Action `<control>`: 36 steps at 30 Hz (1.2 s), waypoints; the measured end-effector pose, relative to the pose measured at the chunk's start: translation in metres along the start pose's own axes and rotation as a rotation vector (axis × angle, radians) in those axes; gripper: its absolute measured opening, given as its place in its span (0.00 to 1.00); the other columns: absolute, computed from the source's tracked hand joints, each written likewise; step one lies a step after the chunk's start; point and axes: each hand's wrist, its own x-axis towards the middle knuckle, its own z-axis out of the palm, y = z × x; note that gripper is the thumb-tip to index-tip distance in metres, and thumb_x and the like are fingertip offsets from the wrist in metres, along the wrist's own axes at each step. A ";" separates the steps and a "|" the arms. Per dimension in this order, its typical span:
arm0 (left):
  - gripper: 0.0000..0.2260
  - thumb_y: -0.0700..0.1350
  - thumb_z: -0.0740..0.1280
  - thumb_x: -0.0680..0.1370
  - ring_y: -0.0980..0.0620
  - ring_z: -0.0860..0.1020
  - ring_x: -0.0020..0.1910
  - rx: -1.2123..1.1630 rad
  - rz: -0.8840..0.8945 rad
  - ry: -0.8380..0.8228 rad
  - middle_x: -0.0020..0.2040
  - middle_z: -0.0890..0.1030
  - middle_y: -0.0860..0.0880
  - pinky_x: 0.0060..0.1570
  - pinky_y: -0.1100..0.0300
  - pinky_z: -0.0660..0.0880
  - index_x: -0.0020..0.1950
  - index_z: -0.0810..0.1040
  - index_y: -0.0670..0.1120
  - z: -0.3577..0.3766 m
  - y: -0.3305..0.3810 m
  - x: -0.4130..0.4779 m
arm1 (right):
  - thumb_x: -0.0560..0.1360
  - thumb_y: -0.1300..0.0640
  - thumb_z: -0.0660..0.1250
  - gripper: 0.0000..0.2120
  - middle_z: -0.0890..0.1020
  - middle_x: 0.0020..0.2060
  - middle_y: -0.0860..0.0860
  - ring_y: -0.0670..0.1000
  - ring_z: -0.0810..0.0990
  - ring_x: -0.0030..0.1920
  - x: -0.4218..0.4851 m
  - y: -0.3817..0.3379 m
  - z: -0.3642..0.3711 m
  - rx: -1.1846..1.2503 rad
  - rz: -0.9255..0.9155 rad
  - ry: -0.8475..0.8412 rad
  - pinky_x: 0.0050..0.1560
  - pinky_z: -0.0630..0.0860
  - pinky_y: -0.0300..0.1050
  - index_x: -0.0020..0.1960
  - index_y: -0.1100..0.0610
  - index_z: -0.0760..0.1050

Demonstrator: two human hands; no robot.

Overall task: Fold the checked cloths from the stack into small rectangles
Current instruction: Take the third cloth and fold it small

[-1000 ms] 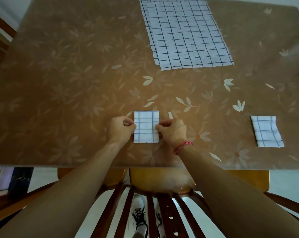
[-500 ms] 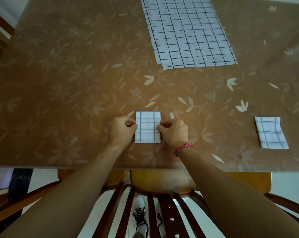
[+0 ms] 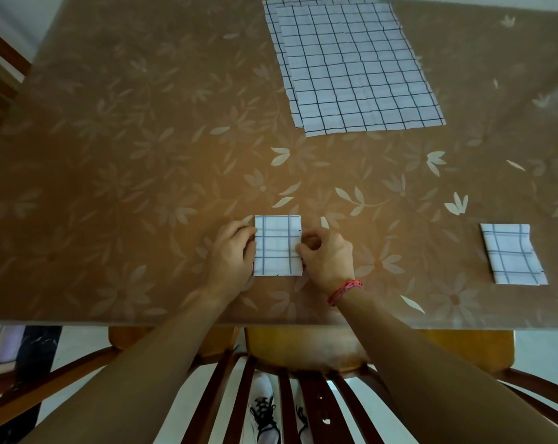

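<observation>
Head view: your left hand (image 3: 231,251) and right hand (image 3: 327,257) curl in on the small folded cloth (image 3: 277,245) at six o'clock, pinching its side edges. This fold looks done. Next, I'd say, park it beside the finished cloth (image 3: 511,254) at three o'clock, then reach for the stack (image 3: 357,68) at twelve.
</observation>
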 end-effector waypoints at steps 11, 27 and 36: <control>0.24 0.39 0.60 0.80 0.48 0.56 0.77 0.311 0.256 -0.223 0.77 0.61 0.44 0.73 0.50 0.60 0.76 0.62 0.39 0.010 -0.015 0.000 | 0.79 0.57 0.56 0.22 0.69 0.70 0.61 0.61 0.68 0.69 -0.008 -0.018 0.034 -0.373 -0.653 -0.040 0.68 0.70 0.56 0.72 0.62 0.67; 0.32 0.41 0.64 0.74 0.47 0.55 0.78 0.490 0.320 -0.298 0.78 0.58 0.43 0.74 0.46 0.58 0.77 0.59 0.39 0.002 -0.021 -0.002 | 0.83 0.42 0.42 0.32 0.47 0.79 0.57 0.55 0.44 0.79 0.009 0.035 0.018 -0.822 -0.632 -0.203 0.78 0.44 0.57 0.80 0.61 0.45; 0.23 0.46 0.52 0.82 0.47 0.55 0.78 0.523 0.379 -0.278 0.77 0.60 0.42 0.75 0.49 0.57 0.77 0.59 0.40 -0.004 -0.025 -0.039 | 0.82 0.42 0.40 0.34 0.46 0.79 0.58 0.56 0.43 0.79 0.006 0.030 0.020 -0.861 -0.601 -0.208 0.77 0.45 0.61 0.79 0.62 0.44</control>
